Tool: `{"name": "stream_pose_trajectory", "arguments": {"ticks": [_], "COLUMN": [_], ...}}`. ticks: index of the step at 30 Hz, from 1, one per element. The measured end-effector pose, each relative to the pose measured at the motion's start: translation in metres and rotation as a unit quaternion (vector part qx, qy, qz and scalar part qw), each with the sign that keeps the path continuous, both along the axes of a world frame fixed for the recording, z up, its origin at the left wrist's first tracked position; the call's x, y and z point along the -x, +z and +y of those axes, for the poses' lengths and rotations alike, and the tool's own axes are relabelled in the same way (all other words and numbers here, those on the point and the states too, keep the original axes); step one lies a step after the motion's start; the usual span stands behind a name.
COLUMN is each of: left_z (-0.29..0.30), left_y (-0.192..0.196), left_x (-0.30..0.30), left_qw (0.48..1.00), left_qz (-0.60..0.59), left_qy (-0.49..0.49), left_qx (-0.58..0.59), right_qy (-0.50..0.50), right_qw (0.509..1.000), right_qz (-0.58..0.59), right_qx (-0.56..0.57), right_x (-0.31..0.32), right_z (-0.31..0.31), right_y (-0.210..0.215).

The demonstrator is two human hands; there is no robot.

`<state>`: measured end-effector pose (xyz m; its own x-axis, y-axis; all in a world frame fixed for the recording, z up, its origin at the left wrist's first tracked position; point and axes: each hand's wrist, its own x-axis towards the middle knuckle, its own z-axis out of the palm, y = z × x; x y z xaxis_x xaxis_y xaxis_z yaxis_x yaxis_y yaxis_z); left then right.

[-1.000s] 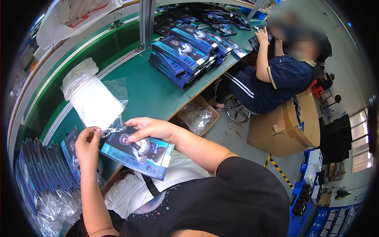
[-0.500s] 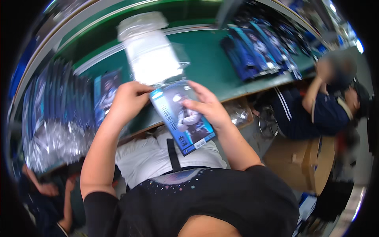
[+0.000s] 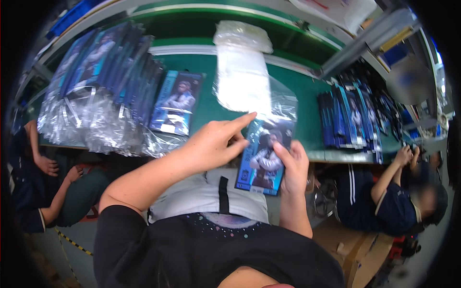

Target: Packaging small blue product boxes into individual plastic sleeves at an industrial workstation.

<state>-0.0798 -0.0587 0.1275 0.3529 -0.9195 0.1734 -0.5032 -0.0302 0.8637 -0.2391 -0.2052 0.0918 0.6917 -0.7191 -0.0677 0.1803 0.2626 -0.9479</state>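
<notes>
A flat blue and black printed package [image 3: 259, 177] with a figure in pale clothing on it is upright in front of me. My right hand [image 3: 295, 168] grips its right edge, thumb across the front. Clear plastic film [image 3: 284, 103] covers its upper part and sticks out past its top edge. My left hand [image 3: 218, 144] is at the package's upper left, index finger stretched out to the film and other fingers loosely bent, holding nothing visible. Just beyond lies a stack of clear plastic bags [image 3: 242, 79] on the green table [image 3: 204, 103].
A similar package [image 3: 177, 103] lies left of the bags. Farther left stands a row of bagged packages [image 3: 103, 77]; more packages [image 3: 353, 115] stand at the right. People sit on both sides. A cardboard box [image 3: 360, 249] is on the lower right.
My view has turned, so the table sits differently. The package has become more upright, and film now reaches over its top. My left hand has gone from a pinch to a stretched index finger.
</notes>
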Motion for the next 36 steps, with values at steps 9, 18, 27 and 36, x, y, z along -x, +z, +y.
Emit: {"name": "stream_pose_trajectory", "arguments": {"ticks": [9, 18, 27, 36], "left_z": [-0.019, -0.009, 0.009, 0.038], "left_y": [-0.013, 0.002, 0.004, 0.02], "left_x": [0.008, 0.034, 0.011, -0.009], "left_qw": [0.777, 0.714, 0.743, 0.933], "left_qz": [0.61, 0.682, 0.658, 0.256], "left_qy": [0.075, -0.146, -0.11, 0.111], "left_qx": [0.136, 0.064, -0.056, 0.227], "right_qy": [0.19, 0.014, 0.017, 0.131], "right_qw": [0.982, 0.923, 0.875, 0.874], "right_qz": [0.006, -0.06, -0.161, -0.147], "right_qx": [0.021, 0.38, 0.457, 0.444], "right_x": [0.002, -0.013, -0.009, -0.028], "right_z": [0.014, 0.006, 0.047, 0.043], "right_y": [-0.002, 0.044, 0.067, 0.044]}}
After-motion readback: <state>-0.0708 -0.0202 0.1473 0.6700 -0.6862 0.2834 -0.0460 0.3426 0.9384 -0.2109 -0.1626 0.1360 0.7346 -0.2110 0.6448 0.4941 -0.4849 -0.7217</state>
